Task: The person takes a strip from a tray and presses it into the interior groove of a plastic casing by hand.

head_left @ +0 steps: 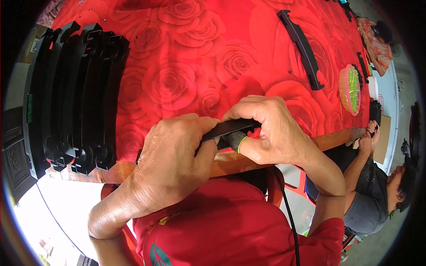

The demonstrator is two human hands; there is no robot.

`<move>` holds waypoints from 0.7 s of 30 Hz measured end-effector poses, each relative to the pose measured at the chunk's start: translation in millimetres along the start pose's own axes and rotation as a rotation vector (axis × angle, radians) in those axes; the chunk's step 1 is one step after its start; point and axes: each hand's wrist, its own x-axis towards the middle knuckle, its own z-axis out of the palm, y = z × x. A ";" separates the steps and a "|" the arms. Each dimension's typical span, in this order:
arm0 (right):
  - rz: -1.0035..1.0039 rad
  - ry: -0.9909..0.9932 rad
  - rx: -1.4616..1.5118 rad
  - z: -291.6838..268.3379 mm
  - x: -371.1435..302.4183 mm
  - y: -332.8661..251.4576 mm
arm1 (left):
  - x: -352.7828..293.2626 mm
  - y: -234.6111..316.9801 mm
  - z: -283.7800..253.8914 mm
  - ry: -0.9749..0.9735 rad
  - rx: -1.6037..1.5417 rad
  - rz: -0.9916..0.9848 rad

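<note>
Close to the table's near edge, both hands grip one black plastic strip [228, 127]. My left hand [171, 153] pinches its left part between thumb and fingers. On the other end, my right hand [273, 126] has its fingers bent over the top and its thumb beneath. A dark finger sleeve with a yellow rim [235, 141] covers the right thumb. Parts of the strip are hidden behind my hands. Another long black plastic strip [301, 51] with notched ends lies apart on the red rose-patterned tablecloth [173, 84], beyond my right hand.
Several long black plastic pieces [88, 97] stand side by side at the left table edge. To the right are a pink-rimmed basket [348, 91] with green contents and a white round container [373, 88]. A co-worker [368, 186] sits at the right, hands at the table edge.
</note>
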 end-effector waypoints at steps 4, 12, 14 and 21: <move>0.019 0.005 -0.006 1.3 -0.4 -0.7 | -0.8 -2.7 2.7 0.021 -0.014 0.021; -0.013 0.034 -0.011 4.2 -0.8 -0.2 | -1.6 -2.4 2.8 0.043 0.003 0.043; -0.062 0.058 -0.019 6.3 -0.1 1.5 | -2.6 -4.2 2.0 0.036 0.007 0.040; 0.043 0.026 0.060 -4.5 0.9 1.3 | 2.4 9.5 -18.1 -0.068 0.045 -0.098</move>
